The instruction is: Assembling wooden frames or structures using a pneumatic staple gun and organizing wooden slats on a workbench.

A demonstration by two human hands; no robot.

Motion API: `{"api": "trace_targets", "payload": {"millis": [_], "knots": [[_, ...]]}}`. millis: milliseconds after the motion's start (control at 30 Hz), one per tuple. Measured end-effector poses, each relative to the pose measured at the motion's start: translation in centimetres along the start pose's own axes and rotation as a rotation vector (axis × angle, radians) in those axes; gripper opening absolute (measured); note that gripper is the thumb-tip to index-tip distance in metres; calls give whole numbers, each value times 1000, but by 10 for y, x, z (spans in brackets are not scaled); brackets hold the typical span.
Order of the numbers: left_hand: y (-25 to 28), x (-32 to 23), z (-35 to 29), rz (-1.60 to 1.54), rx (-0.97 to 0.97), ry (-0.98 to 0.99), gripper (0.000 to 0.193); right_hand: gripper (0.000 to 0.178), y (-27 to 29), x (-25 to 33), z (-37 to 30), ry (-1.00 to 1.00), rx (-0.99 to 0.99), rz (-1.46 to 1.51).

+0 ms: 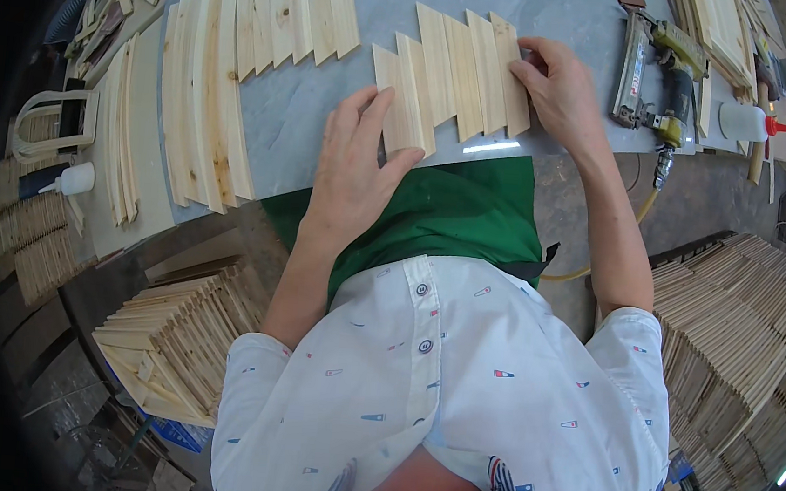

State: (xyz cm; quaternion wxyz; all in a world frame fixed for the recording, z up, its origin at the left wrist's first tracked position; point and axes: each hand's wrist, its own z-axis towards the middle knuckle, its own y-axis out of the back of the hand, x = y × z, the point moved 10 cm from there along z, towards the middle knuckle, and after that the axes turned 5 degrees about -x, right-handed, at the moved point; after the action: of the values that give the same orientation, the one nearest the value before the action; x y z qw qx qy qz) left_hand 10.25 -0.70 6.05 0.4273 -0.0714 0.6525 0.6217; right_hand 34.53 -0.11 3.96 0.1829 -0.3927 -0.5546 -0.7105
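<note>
A staggered row of short pale wooden slats (pixel 464 74) with slanted ends lies on the grey tabletop in front of me. My left hand (pixel 355 163) is curved round the row's near left corner, its index finger along the outer slat and its thumb at the near end. At the opposite side, my right hand (pixel 561 92) has its bent fingers and thumb against the edge of the rightmost slat (pixel 511 73). The row is held between both hands. Further left lie a second staggered group of slats (pixel 296 13) and several longer slats (pixel 205 98).
A nail gun (pixel 674 78) with a yellow hose and a white glue bottle (pixel 745 123) with a red tip sit at the right. Another glue bottle (pixel 76 179) is far left. Stacked wooden frames (pixel 174 343) and piled slats (pixel 732 322) stand below the table.
</note>
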Motion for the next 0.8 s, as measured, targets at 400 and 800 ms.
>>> {"api": "trace_targets", "payload": {"millis": [400, 800], "knots": [[47, 28, 10, 127, -296, 2, 53, 49, -10, 50, -1, 199, -19, -218], [97, 98, 41, 476, -365, -88, 34, 69, -153, 150, 33, 601, 333, -426]]}}
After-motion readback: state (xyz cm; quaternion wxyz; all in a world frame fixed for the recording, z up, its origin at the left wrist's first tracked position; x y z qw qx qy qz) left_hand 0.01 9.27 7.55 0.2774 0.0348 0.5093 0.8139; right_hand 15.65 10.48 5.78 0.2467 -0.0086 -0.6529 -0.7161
